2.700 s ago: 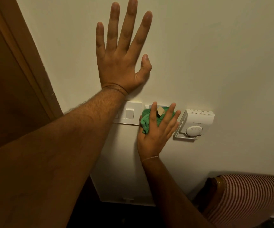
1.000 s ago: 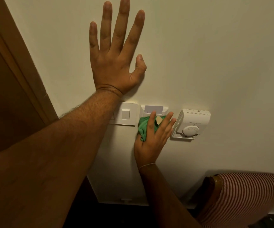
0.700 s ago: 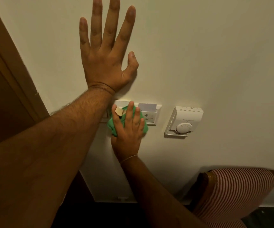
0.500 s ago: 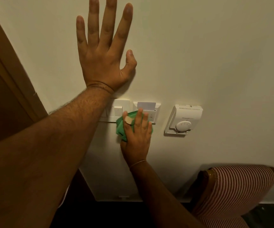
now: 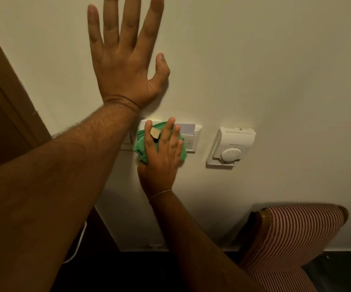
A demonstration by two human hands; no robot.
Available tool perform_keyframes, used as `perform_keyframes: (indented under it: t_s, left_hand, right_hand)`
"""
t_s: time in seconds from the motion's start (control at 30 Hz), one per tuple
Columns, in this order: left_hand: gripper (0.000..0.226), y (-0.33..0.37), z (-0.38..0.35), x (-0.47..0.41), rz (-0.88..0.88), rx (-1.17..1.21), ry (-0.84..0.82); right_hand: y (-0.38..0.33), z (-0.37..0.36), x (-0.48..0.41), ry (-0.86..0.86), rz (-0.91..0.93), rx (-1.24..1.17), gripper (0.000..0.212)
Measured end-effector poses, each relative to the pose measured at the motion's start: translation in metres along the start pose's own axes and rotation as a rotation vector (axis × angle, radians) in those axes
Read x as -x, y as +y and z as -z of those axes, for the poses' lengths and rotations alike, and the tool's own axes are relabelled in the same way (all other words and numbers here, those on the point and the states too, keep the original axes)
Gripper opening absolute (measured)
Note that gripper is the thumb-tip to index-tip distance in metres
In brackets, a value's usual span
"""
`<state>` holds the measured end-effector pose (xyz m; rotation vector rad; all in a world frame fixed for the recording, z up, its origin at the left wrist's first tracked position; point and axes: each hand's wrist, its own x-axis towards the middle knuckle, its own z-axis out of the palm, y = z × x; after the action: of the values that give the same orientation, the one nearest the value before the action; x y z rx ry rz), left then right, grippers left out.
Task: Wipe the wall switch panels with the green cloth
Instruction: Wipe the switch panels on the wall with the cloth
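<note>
Head view, wiping stroke in progress.

**A:** Where does the green cloth [image 5: 140, 145] lie?

**B:** It is bunched against the wall [image 5: 254, 60], over the seam between the rocker switch panel [image 5: 128, 141] at left and the key-card panel [image 5: 189, 141] at right. The right hand [image 5: 162, 159] presses it with straight, spread fingers and does not clench it. The left hand [image 5: 124, 66] lies splayed flat on the wall above, grasping nothing. Its forearm hides part of the rocker panel.

**A:** What could go wrong from here?

**B:** Three risks, as a judgement. Pressure through the cloth may tip a rocker and switch a circuit. A rightward stroke may catch the card [image 5: 187, 128] standing in its slot and lift it out. The cloth is only pressed, not gripped, so easing the palm may let it slide down the wall. The thermostat [image 5: 231, 146] sits well right of the cloth, and a firm wipe there may turn its dial.
</note>
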<state>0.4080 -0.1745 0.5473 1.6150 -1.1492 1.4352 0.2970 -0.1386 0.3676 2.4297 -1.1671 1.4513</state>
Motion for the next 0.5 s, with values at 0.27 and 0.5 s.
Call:
perform_keyframes:
  t_s: [0.27, 0.5]
  left_hand:
    - [0.073, 0.002, 0.002, -0.001, 0.025, 0.007, -0.021]
    - [0.071, 0.001, 0.0, 0.001, 0.007, 0.001, -0.015]
  right_hand:
    - [0.049, 0.017, 0.022, 0.044, -0.233, -0.112, 0.123]
    - [0.016, 0.007, 0.004, 0.129, -0.304, -0.116, 0.1]
